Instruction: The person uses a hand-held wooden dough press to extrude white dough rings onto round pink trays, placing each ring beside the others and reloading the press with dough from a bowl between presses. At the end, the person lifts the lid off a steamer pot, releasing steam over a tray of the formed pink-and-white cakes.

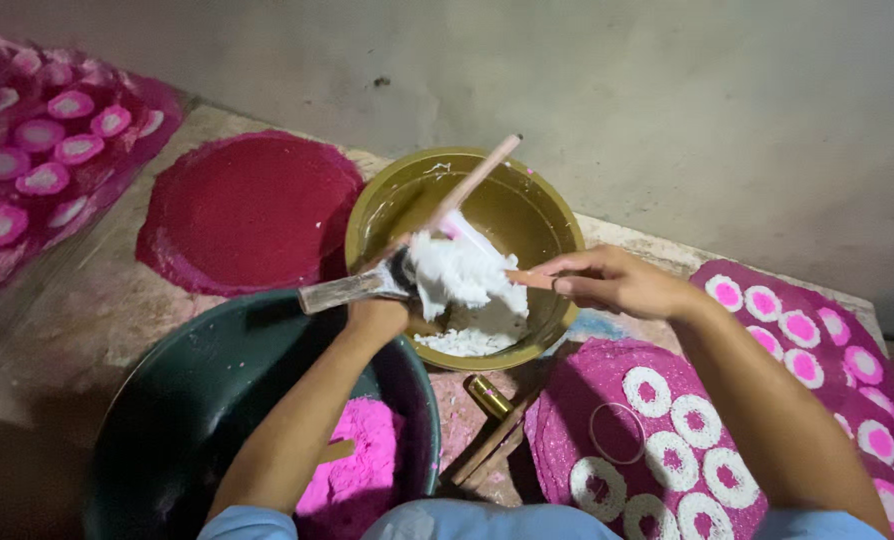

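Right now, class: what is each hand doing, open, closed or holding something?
Left hand: closed on a flat scraper carrying white paste.
Right hand: closed on a thin stick.

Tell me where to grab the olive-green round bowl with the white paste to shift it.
Grip the olive-green round bowl at its far right rim, coming from the right. That stretch of rim looks bare and raised. The near side is crowded: the left hand holds a flat scraper, the right hand a wooden stick, both over the white paste.
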`<state>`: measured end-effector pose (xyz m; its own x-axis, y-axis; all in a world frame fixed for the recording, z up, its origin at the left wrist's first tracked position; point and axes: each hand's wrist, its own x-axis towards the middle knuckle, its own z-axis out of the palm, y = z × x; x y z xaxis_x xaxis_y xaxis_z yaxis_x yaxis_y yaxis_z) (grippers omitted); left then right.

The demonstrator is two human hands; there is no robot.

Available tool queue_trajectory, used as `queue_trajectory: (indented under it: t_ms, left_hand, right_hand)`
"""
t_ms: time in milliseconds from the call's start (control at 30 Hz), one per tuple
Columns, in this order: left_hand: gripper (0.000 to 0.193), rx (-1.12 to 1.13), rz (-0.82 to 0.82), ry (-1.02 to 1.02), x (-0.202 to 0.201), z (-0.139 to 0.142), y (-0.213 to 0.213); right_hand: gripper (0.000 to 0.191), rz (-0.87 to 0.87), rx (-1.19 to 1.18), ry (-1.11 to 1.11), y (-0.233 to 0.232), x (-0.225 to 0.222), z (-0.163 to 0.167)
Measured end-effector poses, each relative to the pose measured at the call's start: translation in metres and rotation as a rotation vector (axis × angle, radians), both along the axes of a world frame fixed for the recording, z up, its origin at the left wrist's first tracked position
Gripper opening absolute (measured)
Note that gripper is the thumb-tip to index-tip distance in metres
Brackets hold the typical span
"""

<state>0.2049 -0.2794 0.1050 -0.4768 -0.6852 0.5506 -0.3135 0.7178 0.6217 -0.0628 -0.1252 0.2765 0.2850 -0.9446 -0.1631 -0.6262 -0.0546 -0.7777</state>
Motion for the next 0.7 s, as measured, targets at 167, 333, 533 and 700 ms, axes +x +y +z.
queue_trajectory:
  t_ms: [167,333,533,700]
  left_hand:
    - [0.082,0.05,-0.161,-0.363,-0.02,0.009,0.004]
    - [0.046,0.088,-0.144,-0.312,-0.03,-0.007,0.022]
    - [0.035,0.179,0.005,-0.408,0.002,-0.001,-0.003]
    - [0.041,0.024,-0.029,-0.313,-0.007,0.006,-0.006]
  right_hand:
    - [0.029,-0.155,-0.024,0.909,-0.017,0.027,0.01]
    - [0.028,0.149,-0.478,1.082,-0.019,0.07,-0.047]
    - [0.014,0.012,-0.523,1.154,0.005,0.051,0.011]
    - [0.025,0.02,-0.27,1.234,0.003,0.059,0.032]
